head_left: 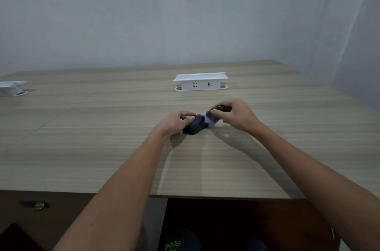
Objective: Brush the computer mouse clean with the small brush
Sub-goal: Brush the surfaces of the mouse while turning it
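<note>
Wood-grain desk [102, 148] under a pale wall carries the dark computer mouse [194, 126], lying between both hands. Left hand [174, 122] curls its fingers onto the mouse's near-left side, steadying it. Right hand [236, 115] pinches the small brush [213, 118], pale bristles touching the mouse's far end. Beyond the hands stands a white socket box [200, 82].

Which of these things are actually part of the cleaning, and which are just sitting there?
In use: computer mouse, steadied by the left hand; small brush, held by the right hand.

Just there: white socket box, second white box, wooden desk.
</note>
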The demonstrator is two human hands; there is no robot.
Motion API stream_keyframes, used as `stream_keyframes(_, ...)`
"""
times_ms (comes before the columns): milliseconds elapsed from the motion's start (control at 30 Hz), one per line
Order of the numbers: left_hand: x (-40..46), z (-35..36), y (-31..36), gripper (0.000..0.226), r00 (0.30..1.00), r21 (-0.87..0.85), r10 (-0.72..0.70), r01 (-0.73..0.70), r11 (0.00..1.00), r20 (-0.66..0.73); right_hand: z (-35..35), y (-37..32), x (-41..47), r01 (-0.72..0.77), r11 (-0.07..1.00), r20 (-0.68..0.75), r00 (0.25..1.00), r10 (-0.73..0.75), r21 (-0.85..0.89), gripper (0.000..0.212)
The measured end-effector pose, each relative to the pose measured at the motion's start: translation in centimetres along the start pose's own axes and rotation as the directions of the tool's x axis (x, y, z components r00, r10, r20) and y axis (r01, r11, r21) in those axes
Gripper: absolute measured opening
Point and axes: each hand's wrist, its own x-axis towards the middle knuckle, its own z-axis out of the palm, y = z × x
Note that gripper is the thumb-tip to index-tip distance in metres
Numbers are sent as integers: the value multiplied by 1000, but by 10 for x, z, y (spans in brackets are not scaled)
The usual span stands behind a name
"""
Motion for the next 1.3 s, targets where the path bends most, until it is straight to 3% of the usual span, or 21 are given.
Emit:
stream_keyframes(67, 0, 0, 0, 34, 1000, 5, 6, -6, 1000, -4, 3, -1, -3, -32, 989, 137, 990, 12, 146, 16)
stream_keyframes(100, -1, 0, 1, 34, 1000, 7, 8, -8, 1000, -6, 5, -1, -4, -39, 990, 156, 988, 18, 134, 16)
stream_keyframes(167, -1, 0, 1, 34, 1000, -1, 3, -3, 1000, -6, 8, 0, -2, -33, 999, 90, 996, 30, 34, 16)
stream_keyframes(267, -1, 1, 1, 34, 1000, -17, -8, 8, 1000, -9, 7, 0, 1, 57, 968, -89, 993, -81, -245, 16)
stream_keyframes(300, -2, 1, 1, 34, 1000, -21, -9, 9, 1000, -11, 7, -3, 0, 81, 961, -93, 990, -109, -263, 16)
stream_keyframes(400, -2, 1, 0, 34, 1000, -34, 2, -3, 999, -15, 6, -7, -5, 76, 997, 80, 994, -76, -8, 13)
stream_keyframes(467, -2, 1, 0, 34, 1000, -32, 1, -1, 999, -21, 8, -6, -7, 30, 998, 163, 986, -39, 58, 13)
stream_keyframes(633, -2, 2, 1, 33, 1000, -14, -3, 3, 1000, -23, 5, -4, 0, 76, 973, -149, 983, -110, -217, 14)
stream_keyframes(667, -2, 1, 1, 33, 1000, -15, -1, 1, 1000, -19, 4, -4, 0, 90, 982, -129, 985, -112, -166, 14)
stream_keyframes(767, -2, 1, 1, 33, 1000, -12, 9, -9, 1000, -12, 3, -5, -3, 29, 993, 131, 990, -44, 111, 12)
stream_keyframes(833, -2, 1, 2, 34, 1000, -28, 8, -8, 1000, -17, 4, -3, -1, 0, 996, 180, 983, -16, 91, 12)
stream_keyframes(933, -3, 1, 2, 34, 1000, -29, 3, -3, 1000, -15, 4, 1, 6, 50, 986, -40, 998, -57, -157, 14)
stream_keyframes(1000, -3, 1, 1, 33, 1000, -29, -5, 5, 1000, -17, 4, 0, 5, 83, 972, -126, 986, -112, -220, 14)
stream_keyframes(1100, -3, 1, 1, 34, 1000, -35, 3, -3, 999, -14, 3, -1, 0, 52, 996, 91, 994, -58, 66, 12)
stream_keyframes(1167, -3, 1, 1, 34, 1000, -39, 6, -7, 999, -15, 3, 1, -3, -5, 993, 208, 978, -20, 117, 13)
stream_keyframes(1200, -3, 1, 1, 34, 1000, -46, 5, -5, 999, -14, 2, 3, -1, -5, 998, 191, 982, -8, 68, 14)
stream_keyframes(1300, -4, 1, 1, 34, 1000, -53, -7, 6, 999, -12, 1, 6, 3, 45, 982, -55, 997, -56, -185, 14)
